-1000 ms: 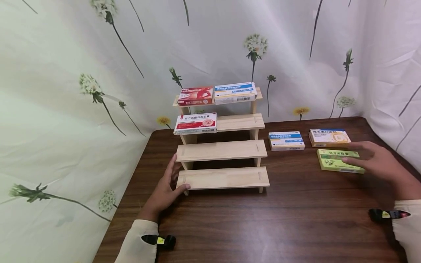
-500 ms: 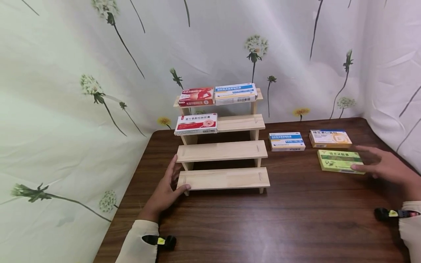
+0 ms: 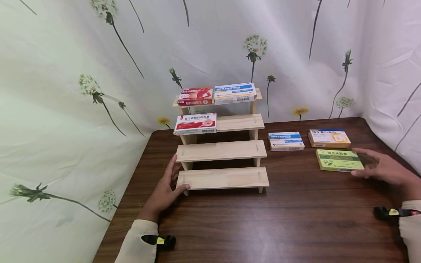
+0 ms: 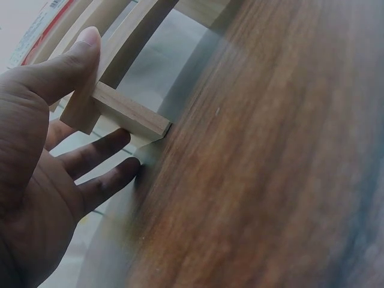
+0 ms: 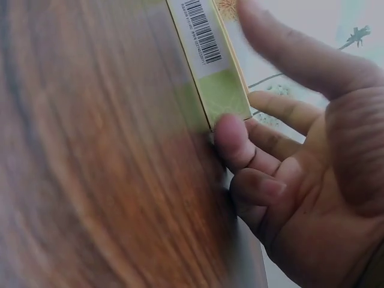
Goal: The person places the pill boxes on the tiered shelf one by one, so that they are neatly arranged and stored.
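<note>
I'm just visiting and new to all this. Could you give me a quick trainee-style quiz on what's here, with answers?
1. How many things sit on the wooden stand?
2. True or false: the left hand is holding a box.
3. Fill in the colour: the box nearest the right hand is mainly ___.

Key:
1. Three: a red box, a blue-and-white box beside it, and a red-and-white box one shelf lower.
2. False; it touches the bottom shelf.
3. Green, the green box.

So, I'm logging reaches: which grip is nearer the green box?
Right. The right grip is at the right end of the green box; the left grip is well to its left, touching the wooden rack.
</note>
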`<state>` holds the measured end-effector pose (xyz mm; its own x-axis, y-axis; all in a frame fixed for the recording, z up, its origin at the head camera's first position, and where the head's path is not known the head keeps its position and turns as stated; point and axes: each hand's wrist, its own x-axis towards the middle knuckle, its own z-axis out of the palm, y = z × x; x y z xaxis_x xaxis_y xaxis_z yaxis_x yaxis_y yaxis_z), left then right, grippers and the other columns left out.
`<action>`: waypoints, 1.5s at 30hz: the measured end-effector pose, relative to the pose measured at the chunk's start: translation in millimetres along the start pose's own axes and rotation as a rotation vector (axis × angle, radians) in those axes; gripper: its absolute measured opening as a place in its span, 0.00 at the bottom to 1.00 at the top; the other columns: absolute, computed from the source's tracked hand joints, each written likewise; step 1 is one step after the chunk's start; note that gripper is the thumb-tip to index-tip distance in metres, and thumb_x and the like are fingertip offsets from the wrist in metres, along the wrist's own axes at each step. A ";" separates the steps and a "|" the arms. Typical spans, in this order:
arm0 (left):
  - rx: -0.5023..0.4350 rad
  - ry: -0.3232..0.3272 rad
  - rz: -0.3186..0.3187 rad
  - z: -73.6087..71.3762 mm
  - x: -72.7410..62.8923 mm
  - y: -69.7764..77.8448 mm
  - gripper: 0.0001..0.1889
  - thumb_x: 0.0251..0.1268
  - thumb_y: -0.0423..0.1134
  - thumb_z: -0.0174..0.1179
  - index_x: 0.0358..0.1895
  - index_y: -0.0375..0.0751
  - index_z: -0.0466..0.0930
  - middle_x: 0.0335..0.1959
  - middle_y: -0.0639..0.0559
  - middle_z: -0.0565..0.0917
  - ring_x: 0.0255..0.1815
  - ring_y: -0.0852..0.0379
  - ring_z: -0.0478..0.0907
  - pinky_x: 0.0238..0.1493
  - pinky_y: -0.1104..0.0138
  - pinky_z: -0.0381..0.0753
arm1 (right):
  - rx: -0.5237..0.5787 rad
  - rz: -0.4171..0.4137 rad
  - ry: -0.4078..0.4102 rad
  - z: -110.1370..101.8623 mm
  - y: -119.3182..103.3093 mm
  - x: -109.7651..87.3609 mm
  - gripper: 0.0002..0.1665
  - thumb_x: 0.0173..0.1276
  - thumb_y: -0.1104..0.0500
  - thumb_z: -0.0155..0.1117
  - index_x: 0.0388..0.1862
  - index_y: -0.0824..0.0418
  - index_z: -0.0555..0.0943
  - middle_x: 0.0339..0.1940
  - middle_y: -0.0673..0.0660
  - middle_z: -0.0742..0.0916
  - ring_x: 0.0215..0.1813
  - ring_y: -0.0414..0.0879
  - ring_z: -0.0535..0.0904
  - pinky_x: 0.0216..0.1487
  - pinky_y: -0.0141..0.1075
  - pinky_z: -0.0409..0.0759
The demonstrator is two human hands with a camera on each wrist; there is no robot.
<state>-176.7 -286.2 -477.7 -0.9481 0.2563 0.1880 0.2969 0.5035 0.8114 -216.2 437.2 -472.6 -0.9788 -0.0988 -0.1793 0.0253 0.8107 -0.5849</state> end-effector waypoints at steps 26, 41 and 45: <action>-0.003 0.000 -0.011 0.6 -0.8 -0.1 0.61 0.73 0.39 0.74 0.92 0.64 0.32 0.86 0.30 0.62 0.84 0.24 0.65 0.77 0.27 0.67 | -0.002 -0.016 0.050 4.6 12.7 3.1 0.51 0.77 0.54 0.74 0.86 0.74 0.58 0.29 0.55 0.90 0.29 0.40 0.79 0.31 0.36 0.77; 0.005 0.003 -0.012 0.9 -0.7 0.0 0.61 0.73 0.39 0.74 0.92 0.64 0.33 0.87 0.31 0.62 0.84 0.25 0.65 0.77 0.28 0.67 | 0.003 -0.048 0.061 4.5 7.4 0.6 0.50 0.78 0.56 0.73 0.85 0.78 0.58 0.36 0.58 0.93 0.30 0.39 0.84 0.32 0.36 0.82; 0.011 0.002 -0.017 1.2 -0.8 -0.5 0.61 0.73 0.39 0.74 0.92 0.63 0.33 0.87 0.31 0.61 0.84 0.25 0.65 0.77 0.27 0.67 | 0.007 -0.042 0.051 3.7 4.3 -0.5 0.51 0.78 0.57 0.73 0.85 0.78 0.57 0.34 0.57 0.93 0.31 0.39 0.84 0.33 0.36 0.82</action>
<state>-176.0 -285.7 -478.9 -0.9531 0.2463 0.1757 0.2824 0.5164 0.8085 -214.9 438.6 -478.1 -0.9882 -0.1029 -0.1136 -0.0150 0.8025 -0.5964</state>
